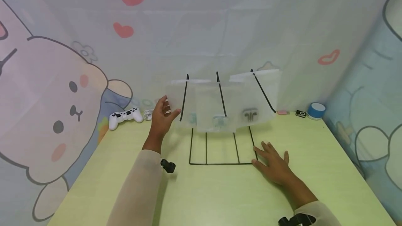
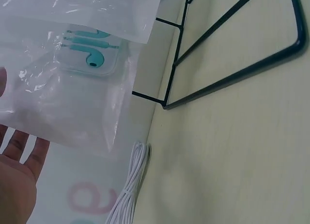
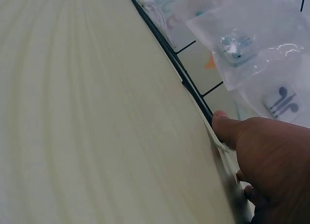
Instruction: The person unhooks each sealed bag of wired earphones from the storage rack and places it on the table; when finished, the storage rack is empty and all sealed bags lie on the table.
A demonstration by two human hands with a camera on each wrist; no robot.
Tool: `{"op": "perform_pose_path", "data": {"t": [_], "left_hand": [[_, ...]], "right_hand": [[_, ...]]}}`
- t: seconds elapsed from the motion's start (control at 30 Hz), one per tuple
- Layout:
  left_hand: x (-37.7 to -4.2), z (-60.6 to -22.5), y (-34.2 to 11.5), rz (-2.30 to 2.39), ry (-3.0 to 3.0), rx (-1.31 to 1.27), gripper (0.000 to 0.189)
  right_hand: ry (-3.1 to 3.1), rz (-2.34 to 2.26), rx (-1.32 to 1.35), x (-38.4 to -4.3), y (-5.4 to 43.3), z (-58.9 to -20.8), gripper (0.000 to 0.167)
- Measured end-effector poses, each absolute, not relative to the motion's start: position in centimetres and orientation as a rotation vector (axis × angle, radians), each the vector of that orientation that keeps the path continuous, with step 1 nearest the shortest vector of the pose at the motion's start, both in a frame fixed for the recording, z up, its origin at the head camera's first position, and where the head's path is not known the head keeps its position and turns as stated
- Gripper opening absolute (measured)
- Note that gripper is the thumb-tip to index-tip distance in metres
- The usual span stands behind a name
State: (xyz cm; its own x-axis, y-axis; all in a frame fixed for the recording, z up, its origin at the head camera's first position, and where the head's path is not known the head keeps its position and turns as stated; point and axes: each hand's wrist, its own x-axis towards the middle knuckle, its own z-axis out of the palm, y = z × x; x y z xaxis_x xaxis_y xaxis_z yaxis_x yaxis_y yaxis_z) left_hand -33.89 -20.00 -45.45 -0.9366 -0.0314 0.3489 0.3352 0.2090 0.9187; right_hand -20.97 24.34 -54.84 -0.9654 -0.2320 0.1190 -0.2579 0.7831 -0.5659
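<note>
A black wire rack [image 1: 220,164] stands on the table, with three frosted plastic bags [image 1: 216,107] hanging on its prongs. Flat cases with earphones show through them: teal earphones [image 2: 92,50] in the left wrist view, dark earphones [image 3: 283,102] in the right wrist view. My left hand [image 1: 161,119] is at the left bag's outer edge, thumb apart from the fingers, some fingertips partly hidden behind the plastic. Fingers spread, my right hand [image 1: 273,165] rests at the rack's front right corner, its thumb [image 3: 226,127] touching the wire.
A white game controller [image 1: 125,116] and a coiled white cable [image 1: 148,114] lie at the table's back left. Along the back right are a pink item [image 1: 282,112], a small black device [image 1: 300,114] and a blue-and-white round container [image 1: 316,111]. A printed cloth hangs behind.
</note>
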Motion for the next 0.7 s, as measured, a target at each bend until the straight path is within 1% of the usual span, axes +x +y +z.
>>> {"op": "perform_pose_path", "data": {"t": [0.17, 0.27, 0.37, 0.5, 0.57, 0.63, 0.7], "left_hand": [[-33.8, -45.3, -19.6, -1.948, -2.023, -0.302, 0.059], [-33.6, -45.3, -19.5, -2.056, -1.889, -0.307, 0.052], [-33.4, -45.3, -19.3, -2.106, -1.786, -0.311, 0.051], [-32.9, -45.4, -18.9, -2.142, -1.643, -0.279, 0.054], [-32.7, -45.6, -18.7, -2.131, -1.583, -0.268, 0.051], [-32.6, -45.7, -18.6, -2.095, -1.561, -0.288, 0.043], [-32.7, -45.8, -18.5, -2.05, -1.586, -0.329, 0.028]], "right_hand": [[-2.929, 0.946, 0.403, -21.0, 24.4, -55.0, 0.063], [-2.93, 0.941, 0.401, -21.0, 24.4, -54.9, 0.063], [-2.932, 0.944, 0.399, -21.0, 24.3, -54.7, 0.064], [-2.933, 0.955, 0.402, -20.9, 24.3, -54.6, 0.064], [-2.934, 0.955, 0.402, -20.8, 24.3, -54.7, 0.064], [-2.932, 0.953, 0.402, -20.8, 24.3, -54.7, 0.064], [-2.93, 0.959, 0.4, -20.8, 24.3, -54.8, 0.064]]}}
